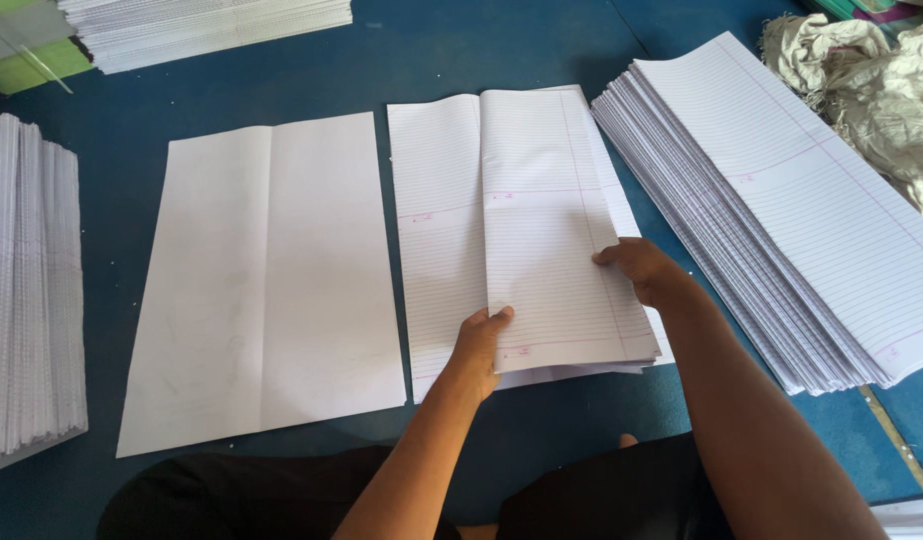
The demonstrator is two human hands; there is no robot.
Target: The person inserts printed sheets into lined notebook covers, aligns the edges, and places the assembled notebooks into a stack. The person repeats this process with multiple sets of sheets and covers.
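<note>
The left hand (479, 345) and right hand (642, 268) each pinch an edge of the folded ruled sheets (542, 230) lying on the blue bench (462, 50), beside a blank white sheet (272, 280).

Soft, even daylight fills the view, glaring off the white paper stack (812, 210); shadows under the sheets are faint, edges bend slightly, and focus is sharp.

Blue floor (502, 40), paper stacks (782, 210) (ruled), blank sheet (267, 280)
</note>
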